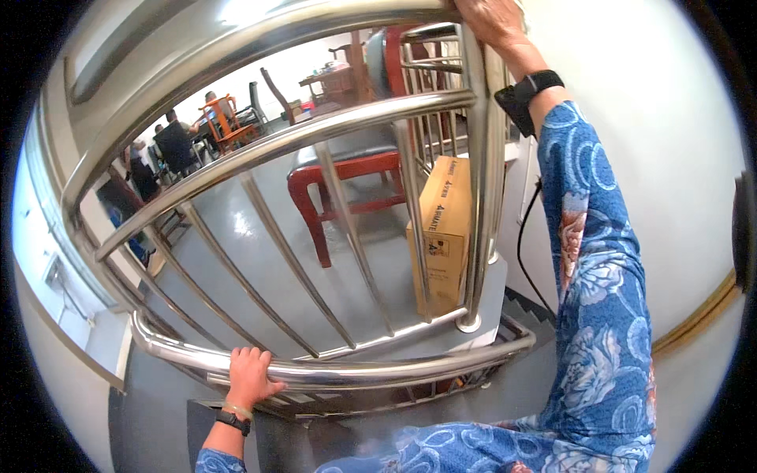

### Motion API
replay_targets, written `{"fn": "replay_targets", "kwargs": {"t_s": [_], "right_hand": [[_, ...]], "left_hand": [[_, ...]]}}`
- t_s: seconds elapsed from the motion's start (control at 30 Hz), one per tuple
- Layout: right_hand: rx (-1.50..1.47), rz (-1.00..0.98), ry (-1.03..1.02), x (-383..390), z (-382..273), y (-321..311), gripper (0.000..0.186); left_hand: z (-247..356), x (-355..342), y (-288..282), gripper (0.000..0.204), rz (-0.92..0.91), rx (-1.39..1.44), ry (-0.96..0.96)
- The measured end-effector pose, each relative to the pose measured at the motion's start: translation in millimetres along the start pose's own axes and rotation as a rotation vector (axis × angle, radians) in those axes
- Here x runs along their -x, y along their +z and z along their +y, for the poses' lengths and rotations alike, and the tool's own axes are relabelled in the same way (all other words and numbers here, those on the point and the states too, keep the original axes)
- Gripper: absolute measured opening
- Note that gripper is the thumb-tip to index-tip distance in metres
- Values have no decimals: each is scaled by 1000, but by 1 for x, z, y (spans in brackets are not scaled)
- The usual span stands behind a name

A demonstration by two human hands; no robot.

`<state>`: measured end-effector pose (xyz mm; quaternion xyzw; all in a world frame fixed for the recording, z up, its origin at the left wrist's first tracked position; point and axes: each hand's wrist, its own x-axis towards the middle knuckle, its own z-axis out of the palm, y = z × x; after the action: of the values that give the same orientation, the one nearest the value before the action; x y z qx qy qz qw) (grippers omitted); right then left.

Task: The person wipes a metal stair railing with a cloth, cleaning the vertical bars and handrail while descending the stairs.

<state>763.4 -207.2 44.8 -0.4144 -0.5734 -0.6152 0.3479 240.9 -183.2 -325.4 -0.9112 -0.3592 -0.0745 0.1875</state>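
Note:
My left hand (251, 377) is closed over the lower metal handrail (378, 374), its fingers bent across the top and the thumb along the near side. A dark band and a pale bracelet circle that wrist. Raised at the top right, my right hand (495, 20) grips the upper corner of the steel railing (315, 130); the picture's edge cuts off some of its fingers. A black watch (530, 93) is on the right wrist, above a blue floral sleeve (591, 236). Slanting steel bars fill the space below the railing's upper rails.
Behind the bars stand a tall brown cardboard box (441, 236) and a red wooden chair (347, 177) with a dark seat. Farther back, people sit among chairs (225, 122) and desks. A black cable (527, 229) hangs by the white wall (670, 158). Steps (530, 315) show at the right.

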Motion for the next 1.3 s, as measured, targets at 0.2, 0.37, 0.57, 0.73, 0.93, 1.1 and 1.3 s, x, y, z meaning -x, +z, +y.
{"fn": "replay_targets", "kwargs": {"t_s": [0.2, 0.37, 0.57, 0.73, 0.93, 1.1, 1.3], "right_hand": [[-412, 431, -22, 41, -2, 9, 31], [-349, 109, 159, 132, -12, 8, 37], [-681, 44, 531, 207, -68, -42, 33], [-1275, 424, 1161, 202, -6, -22, 43], [-1880, 456, 1213, 129, 69, 29, 38], [-1655, 100, 1318, 93, 22, 38, 48], [-1568, -97, 1132, 91, 13, 25, 56]], "left_hand": [[8, -2, 0, 54, -62, -14, -29], [8, -5, 5, 55, -65, -49, -4], [4, -1, 7, 57, -44, -53, 13], [5, -4, 12, 58, -80, -90, -4], [5, -3, 15, 57, -5, -36, 18], [10, 3, 4, 54, -39, -64, -47], [13, -2, 6, 54, -52, -86, -52]]}}
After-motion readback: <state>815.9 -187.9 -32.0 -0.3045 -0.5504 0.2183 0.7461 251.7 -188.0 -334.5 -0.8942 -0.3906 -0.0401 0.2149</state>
